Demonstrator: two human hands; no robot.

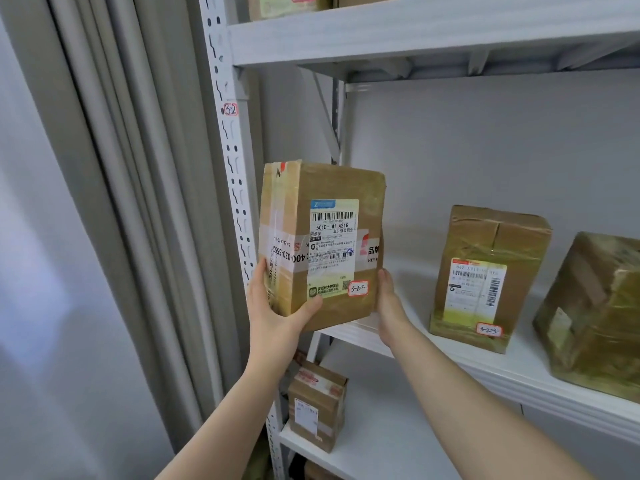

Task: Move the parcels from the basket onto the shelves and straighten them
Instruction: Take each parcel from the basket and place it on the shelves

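Grey pleated curtain at my left, white slotted upright beside it, white shelves, pale grey wall behind, soft even light.

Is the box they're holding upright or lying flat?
Upright: the box is held long side vertical, label facing us, left hand and right hand at its lower sides.

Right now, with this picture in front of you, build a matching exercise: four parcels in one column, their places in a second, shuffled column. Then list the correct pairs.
Column one
1 parcel tagged 3-2-2
2 parcel tagged 3-2-3
3 small parcel
4 crinkled parcel

Column two
A lower shelf
B middle shelf, picture's right edge
C held between left hand and right hand
D middle shelf, beside the held one

Pairs: 1-C, 2-D, 3-A, 4-B
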